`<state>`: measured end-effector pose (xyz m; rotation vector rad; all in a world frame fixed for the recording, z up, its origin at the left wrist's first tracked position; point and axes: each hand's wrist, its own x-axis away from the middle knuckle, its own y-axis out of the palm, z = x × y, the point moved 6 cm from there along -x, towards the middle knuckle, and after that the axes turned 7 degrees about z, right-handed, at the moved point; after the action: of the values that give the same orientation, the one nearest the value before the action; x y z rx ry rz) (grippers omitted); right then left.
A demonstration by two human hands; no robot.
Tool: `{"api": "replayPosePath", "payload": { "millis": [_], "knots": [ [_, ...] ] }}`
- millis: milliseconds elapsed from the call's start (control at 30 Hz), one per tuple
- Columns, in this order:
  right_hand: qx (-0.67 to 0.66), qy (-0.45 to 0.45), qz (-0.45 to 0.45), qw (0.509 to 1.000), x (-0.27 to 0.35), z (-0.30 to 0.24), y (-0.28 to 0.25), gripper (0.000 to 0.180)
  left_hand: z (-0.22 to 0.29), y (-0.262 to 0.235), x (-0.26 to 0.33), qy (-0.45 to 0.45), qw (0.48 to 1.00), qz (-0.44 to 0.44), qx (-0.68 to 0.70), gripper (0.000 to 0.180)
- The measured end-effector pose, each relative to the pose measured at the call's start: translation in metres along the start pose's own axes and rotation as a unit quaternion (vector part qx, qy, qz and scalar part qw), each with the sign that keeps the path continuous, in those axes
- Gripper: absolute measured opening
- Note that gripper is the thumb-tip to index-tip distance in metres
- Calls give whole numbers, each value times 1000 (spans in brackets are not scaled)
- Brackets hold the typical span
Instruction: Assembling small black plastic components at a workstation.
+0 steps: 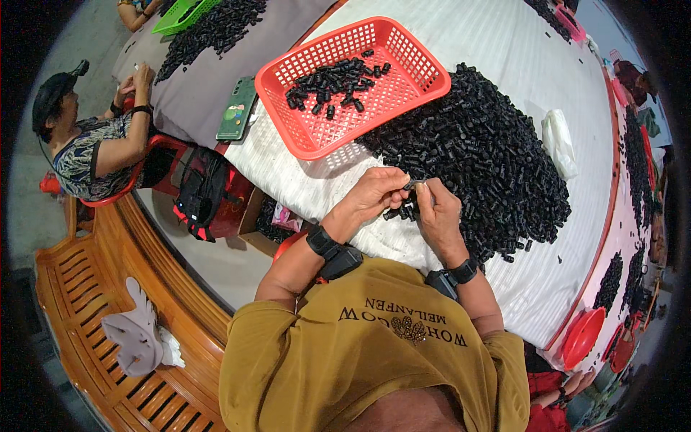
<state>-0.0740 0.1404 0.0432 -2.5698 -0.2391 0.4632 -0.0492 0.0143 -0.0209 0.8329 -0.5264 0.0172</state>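
Note:
My left hand (376, 193) and my right hand (440, 214) meet over the near left edge of a big pile of small black cylindrical parts (475, 155). Between the fingertips of both hands is one small black part (412, 185), pinched from either side and mostly covered by the fingers. Beyond my hands, a red plastic basket (392, 129) with lattice walls stands on the white cloth, touching the pile. A smaller heap of the same black parts (332, 81) lies inside it.
Left of the basket lies a green phone (237, 108). A white plastic bag (559, 144) rests at the pile's right. At left a person (101, 137) sits at a grey-covered table with a green basket (180, 16). A wooden bench (137, 324) stands lower left, a red bowl (583, 338) lower right.

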Motion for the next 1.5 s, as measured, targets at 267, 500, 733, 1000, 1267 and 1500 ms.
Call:
{"api": "replayPosePath", "payload": {
  "millis": [267, 500, 733, 1000, 1267, 1500],
  "knots": [
    [19, -24, -13, 999, -1, -8, -1, 18, 0, 0, 0, 4, 1000, -1, -3, 13],
    [1, -11, 3, 1000, 0, -1, 0, 18, -1, -2, -1, 2, 1000, -1, -7, 15],
    [6, -4, -15, 1000, 0, -3, 0, 18, -1, -1, 0, -1, 1000, -2, -4, 17],
    [-7, 1, 4, 1000, 1, 0, 1, 19, -1, 0, -1, -10, 1000, -13, 7, 18],
    [8, -12, 1, 1000, -1, -2, 0, 20, -1, 1, 0, -15, 1000, -11, 8, 18],
    [11, -13, -13, 1000, 0, -6, 0, 19, -1, 2, 3, -15, 1000, -8, -2, 19]
  ]
}}
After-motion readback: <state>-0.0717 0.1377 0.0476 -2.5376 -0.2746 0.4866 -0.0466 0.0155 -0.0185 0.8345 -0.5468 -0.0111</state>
